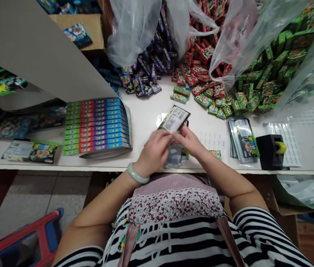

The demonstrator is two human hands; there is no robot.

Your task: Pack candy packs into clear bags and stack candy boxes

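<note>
The left hand (154, 152) and right hand (189, 141) are pinching the near end of a printed packet (177, 118), which is extending just beyond their fingertips above the table (143, 107). Well right of the hands, a tape dispenser (268, 151) is standing; farther ahead, small red boxes (201, 70) are lying heaped.

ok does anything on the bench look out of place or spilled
Slightly: two small green boxes lie apart from the green heap, in front of the red boxes, as if strayed. No damage shows.
</note>
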